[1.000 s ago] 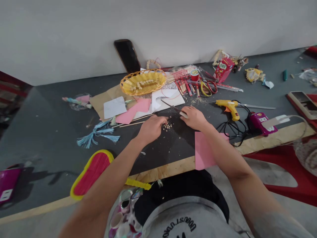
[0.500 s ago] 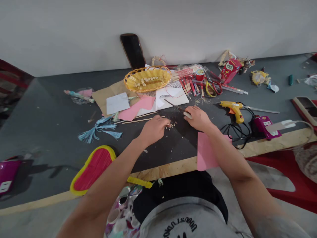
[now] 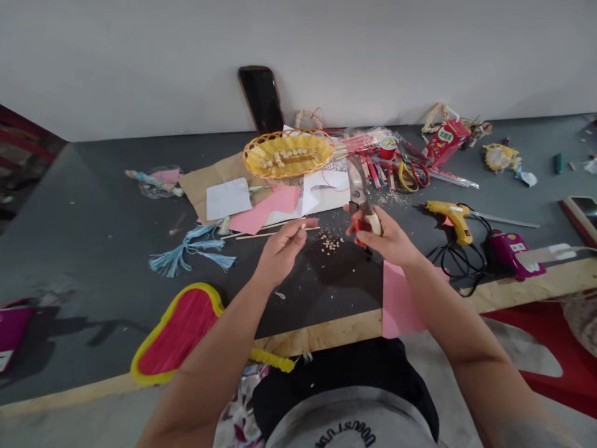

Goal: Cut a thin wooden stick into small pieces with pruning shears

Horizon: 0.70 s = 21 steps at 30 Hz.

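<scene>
My right hand (image 3: 387, 233) is wrapped round a pair of pruning shears (image 3: 358, 190) with one red and one whitish handle, the blades pointing up and away from me. My left hand (image 3: 283, 246) is closed in a pinch, and a small pale wooden piece (image 3: 303, 227) shows at the fingertips. Between the hands, a scatter of small cut wooden bits (image 3: 331, 242) lies on the dark table. Thin wooden sticks (image 3: 256, 235) lie just behind my left hand. Pink paper (image 3: 386, 292) hangs over the table edge under my right forearm.
A yellow woven basket (image 3: 321, 163) holding pale pieces stands at the back, near a leaning phone (image 3: 262, 98). Scissors (image 3: 408, 177) and a yellow glue gun (image 3: 450, 218) with its cord are on the right. Left are blue tassels (image 3: 186, 252) and a red-and-yellow paddle shape (image 3: 180, 333).
My right hand has lifted and turned the shears, so the blades now point upward. My left hand has moved left from the wooden bits, holding a small piece, with its palm turned more upward.
</scene>
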Available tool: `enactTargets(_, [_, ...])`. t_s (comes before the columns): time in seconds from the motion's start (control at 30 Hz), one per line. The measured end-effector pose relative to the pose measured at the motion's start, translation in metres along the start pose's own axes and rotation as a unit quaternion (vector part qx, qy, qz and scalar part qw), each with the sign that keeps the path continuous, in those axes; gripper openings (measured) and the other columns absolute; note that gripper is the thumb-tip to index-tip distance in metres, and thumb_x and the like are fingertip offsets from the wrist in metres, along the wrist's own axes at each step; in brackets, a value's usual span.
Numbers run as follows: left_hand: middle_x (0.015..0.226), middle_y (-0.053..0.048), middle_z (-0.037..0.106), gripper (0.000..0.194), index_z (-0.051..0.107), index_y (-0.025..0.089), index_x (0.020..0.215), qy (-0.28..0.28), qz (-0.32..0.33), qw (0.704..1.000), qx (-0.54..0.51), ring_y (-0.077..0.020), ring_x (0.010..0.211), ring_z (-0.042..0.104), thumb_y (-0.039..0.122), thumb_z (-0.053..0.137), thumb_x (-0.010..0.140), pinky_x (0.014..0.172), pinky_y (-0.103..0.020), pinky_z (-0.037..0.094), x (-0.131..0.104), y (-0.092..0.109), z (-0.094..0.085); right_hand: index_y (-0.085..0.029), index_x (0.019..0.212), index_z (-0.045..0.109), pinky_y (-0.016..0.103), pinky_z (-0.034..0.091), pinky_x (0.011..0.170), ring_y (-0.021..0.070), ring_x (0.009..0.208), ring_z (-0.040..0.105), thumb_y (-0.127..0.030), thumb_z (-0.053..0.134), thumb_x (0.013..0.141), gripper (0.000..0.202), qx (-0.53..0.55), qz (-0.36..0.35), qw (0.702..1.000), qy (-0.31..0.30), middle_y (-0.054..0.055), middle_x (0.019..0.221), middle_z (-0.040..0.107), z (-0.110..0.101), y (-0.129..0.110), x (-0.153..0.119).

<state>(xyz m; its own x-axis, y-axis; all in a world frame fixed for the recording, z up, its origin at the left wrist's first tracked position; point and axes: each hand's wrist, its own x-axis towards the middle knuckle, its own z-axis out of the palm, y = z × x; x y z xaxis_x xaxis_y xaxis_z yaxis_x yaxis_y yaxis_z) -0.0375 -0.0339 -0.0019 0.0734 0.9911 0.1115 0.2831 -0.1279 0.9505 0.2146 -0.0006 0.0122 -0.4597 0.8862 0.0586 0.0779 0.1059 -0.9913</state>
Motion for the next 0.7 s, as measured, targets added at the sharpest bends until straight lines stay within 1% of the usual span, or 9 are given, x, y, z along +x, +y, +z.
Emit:
enactTargets(0.07, [0.094,-0.009,0.075,0.051,0.072,0.017,0.12,-0.006,-0.033,0.998,-0.054,-0.0135,0.066,0.053,0.058,0.057,0.093,0.06,-0.026,0.044,-0.002,0.0,-0.001,-0.024,0.118,0.048,0.036,0.055,0.082,0.0204,0.102,0.066,-0.038,0.056,0.091,0.031,-0.086,-0.016,0.996,-0.009,0.01,0.114,0.066,0.004,-0.004,-0.004])
enactTargets(0.1, [0.088,-0.008,0.075,0.051,0.072,0.017,0.121,-0.004,-0.046,0.996,-0.073,-0.0132,0.064,0.052,0.057,0.059,0.092,0.059,-0.026,0.042,-0.004,0.001,-0.001,-0.024,0.122,0.048,0.038,0.054,0.088,0.0208,0.106,0.065,-0.035,0.052,0.093,0.031,-0.145,-0.028,0.989,-0.003,0.01,0.116,0.066,0.006,-0.006,-0.006])
enactTargets(0.13, [0.083,-0.007,0.074,0.051,0.072,0.017,0.121,0.002,-0.053,0.995,-0.083,-0.0129,0.062,0.05,0.057,0.06,0.091,0.058,-0.025,0.041,-0.005,0.001,-0.001,-0.024,0.124,0.048,0.041,0.052,0.094,0.022,0.113,0.063,-0.031,0.048,0.095,0.03,-0.212,-0.043,0.976,0.009,0.013,0.124,0.064,0.008,-0.008,-0.008])
enactTargets(0.23, [0.081,-0.007,0.074,0.049,0.072,0.018,0.122,0.016,-0.052,0.993,-0.103,-0.0127,0.06,0.048,0.055,0.059,0.093,0.057,-0.027,0.037,-0.01,0.003,-0.001,-0.023,0.119,0.052,0.048,0.044,0.1,0.0286,0.127,0.055,-0.021,0.044,0.094,0.026,-0.406,-0.08,0.909,0.041,0.018,0.153,0.045,0.012,-0.012,-0.01])
enactTargets(0.3, [0.084,-0.007,0.075,0.046,0.072,0.019,0.119,0.025,-0.047,0.992,-0.116,-0.0134,0.061,0.048,0.055,0.059,0.093,0.059,-0.028,0.037,-0.011,0.004,0.001,-0.023,0.115,0.053,0.051,0.041,0.098,0.0318,0.128,0.054,-0.017,0.044,0.093,0.025,-0.492,-0.084,0.866,0.038,0.019,0.16,0.035,0.015,-0.014,-0.01])
enactTargets(0.4, [0.083,-0.007,0.075,0.04,0.072,0.02,0.102,0.045,-0.045,0.991,-0.116,-0.0139,0.06,0.046,0.056,0.061,0.091,0.06,-0.029,0.038,-0.011,0.004,0.003,-0.026,0.118,0.053,0.053,0.036,0.1,0.0325,0.128,0.052,-0.012,0.043,0.091,0.032,-0.552,-0.075,0.831,0.01,0.014,0.163,0.032,0.019,-0.016,-0.012])
enactTargets(0.5, [0.08,-0.006,0.073,0.038,0.07,0.02,0.088,0.06,-0.041,0.99,-0.12,-0.0143,0.06,0.044,0.057,0.061,0.09,0.059,-0.028,0.036,-0.011,0.004,0.005,-0.028,0.121,0.053,0.055,0.031,0.102,0.0335,0.127,0.051,-0.012,0.042,0.09,0.037,-0.577,-0.071,0.814,-0.007,0.013,0.163,0.031,0.025,-0.016,-0.014])
enactTargets(0.6, [0.075,-0.005,0.07,0.034,0.069,0.02,0.086,0.066,-0.031,0.986,-0.149,-0.0144,0.061,0.046,0.054,0.064,0.09,0.059,-0.028,0.036,-0.01,0.003,0.005,-0.026,0.122,0.054,0.056,0.03,0.102,0.0337,0.121,0.053,-0.012,0.041,0.091,0.036,-0.603,-0.08,0.794,-0.005,0.016,0.163,0.032,0.03,-0.014,-0.016])
enactTargets(0.7, [0.077,-0.005,0.072,0.032,0.069,0.02,0.086,0.058,-0.039,0.986,-0.15,-0.0141,0.061,0.05,0.052,0.066,0.089,0.061,-0.028,0.038,-0.012,0.005,0.005,-0.026,0.122,0.056,0.057,0.029,0.103,0.0326,0.117,0.055,-0.013,0.042,0.092,0.035,-0.629,-0.09,0.772,0.008,0.016,0.162,0.034,0.032,-0.012,-0.017])
